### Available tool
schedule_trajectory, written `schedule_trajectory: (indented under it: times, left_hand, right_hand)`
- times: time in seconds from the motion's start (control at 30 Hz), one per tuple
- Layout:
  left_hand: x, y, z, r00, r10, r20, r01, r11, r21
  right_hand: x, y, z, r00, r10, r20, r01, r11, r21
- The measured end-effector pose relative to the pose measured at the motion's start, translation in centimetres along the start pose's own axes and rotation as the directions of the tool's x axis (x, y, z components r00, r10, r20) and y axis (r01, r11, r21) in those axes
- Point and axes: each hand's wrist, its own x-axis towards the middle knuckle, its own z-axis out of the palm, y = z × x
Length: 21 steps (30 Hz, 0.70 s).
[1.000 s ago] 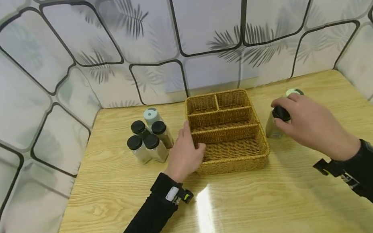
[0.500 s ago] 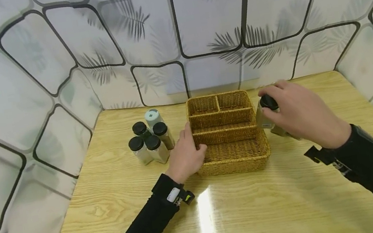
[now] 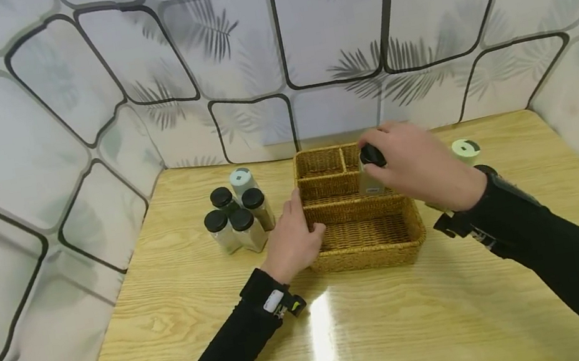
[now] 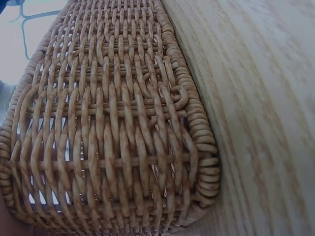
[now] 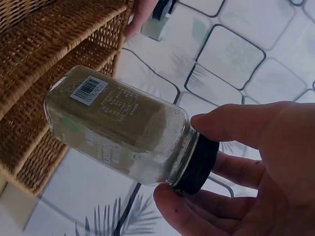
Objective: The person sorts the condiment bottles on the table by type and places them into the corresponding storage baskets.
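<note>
By its black lid my right hand (image 3: 420, 166) holds a square glass spice jar (image 5: 118, 123) of brownish powder, thumb and fingers around the lid. In the head view this jar hangs over the middle and back compartments of a woven basket (image 3: 367, 258). My left hand (image 3: 292, 240) grips the basket's left wall, its thumb over the rim. The left wrist view shows the basket's wicker front (image 4: 113, 123) close up, with only a sliver of the hand at the lower left edge.
Left of the basket, a cluster holds several black-lidded jars (image 3: 249, 231) and a pale-blue-topped shaker (image 3: 241, 179). At right stand a light-green-topped shaker (image 3: 465, 149) and another black lid (image 3: 485, 170), partly behind my right wrist. Patterned curtain (image 3: 332, 22) surrounds the wooden table (image 3: 392, 328).
My right hand has lifted the spice jar from the table right of the basket and carried it left, over the basket. The left hand keeps its grip on the basket wall.
</note>
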Motion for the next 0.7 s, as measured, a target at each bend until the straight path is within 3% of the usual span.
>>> schedule_trajectory:
  times: [0.3, 0.7]
  left_hand:
    - [0.1, 0.0, 0.1, 1.000, 0.004, -0.010, -0.004, 1.000, 0.018]
    - [0.2, -0.2, 0.1, 1.000, 0.012, -0.014, -0.012, 1.000, 0.026]
  right_hand:
    - [2.8, -1.2, 2.4, 0.998, -0.022, 0.062, 0.021, 1.000, 0.014]
    - [4.7, -1.8, 5.6, 0.986, -0.062, 0.156, 0.049, 0.995, 0.087]
